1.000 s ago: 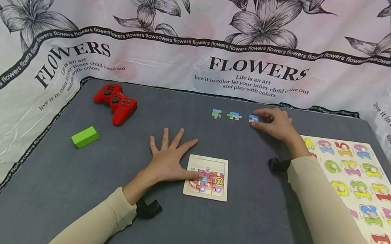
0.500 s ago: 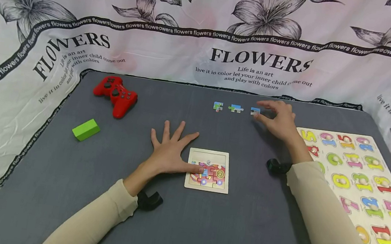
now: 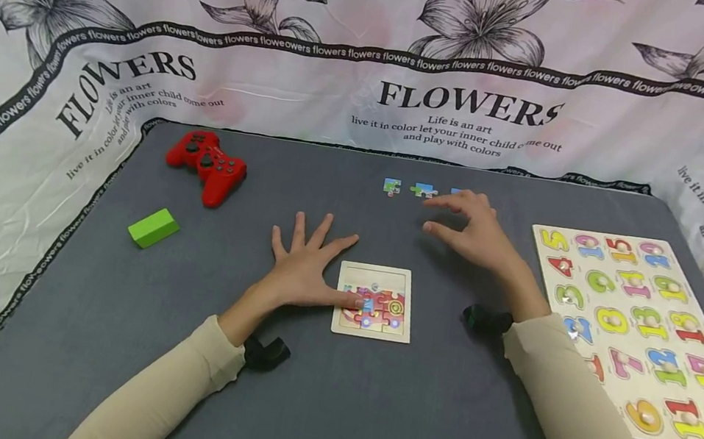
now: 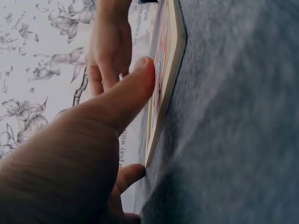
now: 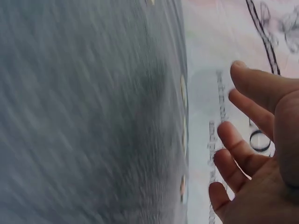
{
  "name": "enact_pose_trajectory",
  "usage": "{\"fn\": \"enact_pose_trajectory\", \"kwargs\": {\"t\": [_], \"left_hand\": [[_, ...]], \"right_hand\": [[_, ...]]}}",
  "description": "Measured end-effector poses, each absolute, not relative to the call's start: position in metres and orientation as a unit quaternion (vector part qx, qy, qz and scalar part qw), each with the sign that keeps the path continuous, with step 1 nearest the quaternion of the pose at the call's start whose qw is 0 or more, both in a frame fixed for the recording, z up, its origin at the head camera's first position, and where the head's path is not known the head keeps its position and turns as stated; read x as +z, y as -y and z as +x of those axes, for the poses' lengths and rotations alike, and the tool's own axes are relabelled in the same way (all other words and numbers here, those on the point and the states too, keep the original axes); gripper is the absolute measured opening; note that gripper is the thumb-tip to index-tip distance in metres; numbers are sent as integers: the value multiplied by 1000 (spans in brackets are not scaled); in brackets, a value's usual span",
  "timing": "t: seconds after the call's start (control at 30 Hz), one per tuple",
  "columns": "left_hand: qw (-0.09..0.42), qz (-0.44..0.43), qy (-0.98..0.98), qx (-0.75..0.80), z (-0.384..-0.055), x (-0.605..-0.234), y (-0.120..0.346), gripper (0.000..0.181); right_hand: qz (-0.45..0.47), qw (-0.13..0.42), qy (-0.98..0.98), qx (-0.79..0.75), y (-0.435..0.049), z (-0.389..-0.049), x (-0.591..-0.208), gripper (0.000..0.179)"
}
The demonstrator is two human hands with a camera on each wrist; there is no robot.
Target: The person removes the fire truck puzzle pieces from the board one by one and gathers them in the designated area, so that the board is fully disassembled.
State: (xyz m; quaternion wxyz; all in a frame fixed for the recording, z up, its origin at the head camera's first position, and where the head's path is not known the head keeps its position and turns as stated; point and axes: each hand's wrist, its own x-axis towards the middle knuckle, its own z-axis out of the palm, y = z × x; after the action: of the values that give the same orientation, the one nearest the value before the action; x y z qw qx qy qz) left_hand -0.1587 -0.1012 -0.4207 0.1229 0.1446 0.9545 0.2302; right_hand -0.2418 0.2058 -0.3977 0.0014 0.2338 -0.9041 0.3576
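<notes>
My left hand (image 3: 304, 276) lies spread on the grey table, its thumb on the lower left of a small wooden jigsaw puzzle (image 3: 378, 275). The pieces in that frame form a red vehicle picture on its lower part; bare wood shows above. In the left wrist view the thumb (image 4: 140, 79) touches the puzzle's face. My right hand (image 3: 474, 228) hovers with parted, relaxed fingers and nothing between them. Beyond it stand three loose puzzle pieces in a row: a left piece (image 3: 392, 187), a middle piece (image 3: 424, 190) and a right piece (image 3: 456, 190), partly hidden by the fingers.
A red game controller (image 3: 207, 167) and a green block (image 3: 153, 227) lie on the left. A large number-puzzle board (image 3: 584, 332) covers the right side, with my right forearm over its near corner. A flower-print cloth (image 3: 316, 89) hangs behind the table.
My right hand has come away from the rightmost piece, moving left and nearer to me. That piece stays in the row. The left hand keeps its place; the head view has tilted slightly.
</notes>
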Motion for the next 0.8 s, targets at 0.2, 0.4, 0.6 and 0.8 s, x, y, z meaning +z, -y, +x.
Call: {"fn": "enact_pose_trajectory", "kwargs": {"t": [0.2, 0.4, 0.6, 0.8], "left_hand": [[144, 165, -950, 224, -160, -414, 108, 105], [154, 185, -944, 224, -163, -412, 113, 102], [153, 200, -939, 233, -167, -412, 120, 82], [151, 207, -939, 231, -169, -412, 120, 79]], "right_hand": [[306, -43, 885, 349, -188, -221, -397, 39], [329, -84, 872, 353, -180, -207, -399, 38], [348, -106, 866, 344, -181, -204, -402, 38], [344, -132, 868, 333, -184, -203, -402, 46]]}}
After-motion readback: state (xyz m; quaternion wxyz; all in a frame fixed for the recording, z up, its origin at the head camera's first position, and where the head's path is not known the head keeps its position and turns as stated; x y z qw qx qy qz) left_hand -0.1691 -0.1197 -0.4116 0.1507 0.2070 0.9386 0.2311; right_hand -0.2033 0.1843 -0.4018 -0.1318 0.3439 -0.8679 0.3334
